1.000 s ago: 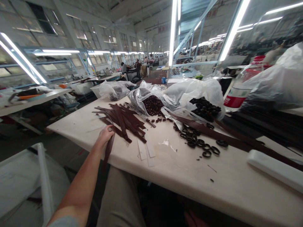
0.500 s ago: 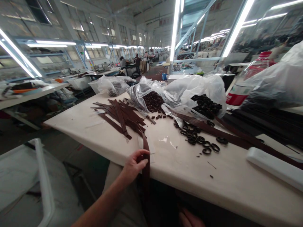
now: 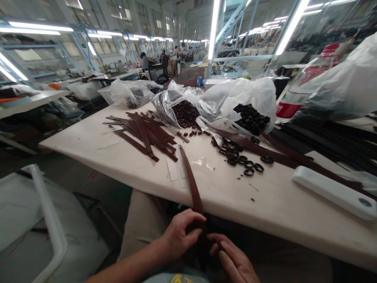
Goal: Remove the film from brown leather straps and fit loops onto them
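Dark brown flat strip of leather-like material (image 3: 192, 181) runs, as my head view shows it, from beside some narrow white paper strips (image 3: 173, 169) over the near edge of the cream-topped desk (image 3: 250, 216) and down towards my lap. I have it clamped between the thumb and fingers of my left hand (image 3: 186, 232), just off that edge; its lower end is lost in shadow. My right hand (image 3: 232, 259) is close beside it, fingers curled; something small and dark shows between them, but I cannot tell what it is or how firmly I hold it.

As far along as I can judge, this one strip is picked out and in hand, with no ring visible on it. Left over on the desk are a fanned pile of loose brown strips (image 3: 141, 131), a scatter of black oval rings (image 3: 243, 159) and a clear plastic bag (image 3: 163, 104) spilling small dark brown pieces (image 3: 186, 114).

For moving, I have bare desk between the paper strips and the rings, and along the near edge to the right until the white oblong plastic bar (image 3: 326, 189). My hands work below desk level, so that edge limits them forward.
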Tool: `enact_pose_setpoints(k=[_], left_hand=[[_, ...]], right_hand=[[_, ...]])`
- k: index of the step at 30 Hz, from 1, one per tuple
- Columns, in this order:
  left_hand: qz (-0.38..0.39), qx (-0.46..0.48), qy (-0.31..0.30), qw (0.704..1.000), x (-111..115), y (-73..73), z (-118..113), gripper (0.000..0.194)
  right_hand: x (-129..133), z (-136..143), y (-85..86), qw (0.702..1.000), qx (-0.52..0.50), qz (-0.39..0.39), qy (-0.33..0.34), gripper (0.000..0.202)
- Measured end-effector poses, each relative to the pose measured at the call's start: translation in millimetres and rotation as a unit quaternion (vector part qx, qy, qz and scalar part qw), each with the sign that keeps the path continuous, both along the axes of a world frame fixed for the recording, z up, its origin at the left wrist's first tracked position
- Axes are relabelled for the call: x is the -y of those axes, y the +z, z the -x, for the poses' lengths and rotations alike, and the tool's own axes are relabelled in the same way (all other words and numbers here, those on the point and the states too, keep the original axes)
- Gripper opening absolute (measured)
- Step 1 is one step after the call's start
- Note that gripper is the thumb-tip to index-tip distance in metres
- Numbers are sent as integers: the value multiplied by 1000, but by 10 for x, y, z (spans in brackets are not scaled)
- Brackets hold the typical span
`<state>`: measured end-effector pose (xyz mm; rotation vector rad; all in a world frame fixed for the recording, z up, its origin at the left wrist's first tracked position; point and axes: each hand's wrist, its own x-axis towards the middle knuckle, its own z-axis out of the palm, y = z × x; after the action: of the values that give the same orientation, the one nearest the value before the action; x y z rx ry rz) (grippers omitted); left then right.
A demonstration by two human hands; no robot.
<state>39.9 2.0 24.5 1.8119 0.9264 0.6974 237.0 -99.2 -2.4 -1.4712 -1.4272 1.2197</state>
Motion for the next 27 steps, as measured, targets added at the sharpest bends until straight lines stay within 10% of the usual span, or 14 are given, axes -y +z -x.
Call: enact_pose_setpoints(k=[8, 15, 27], left_hand=[[66, 61, 30, 996, 60, 22, -111, 35], [297, 241, 170, 908, -13, 65, -48, 41], [343, 138, 82, 926, -117, 122, -103, 32]], right_hand=[[-153, 181, 118, 990, -43, -46, 127, 31], [-119, 112, 189, 990, -58, -51, 115, 29], [-94, 145, 134, 986, -51, -58, 145, 27]])
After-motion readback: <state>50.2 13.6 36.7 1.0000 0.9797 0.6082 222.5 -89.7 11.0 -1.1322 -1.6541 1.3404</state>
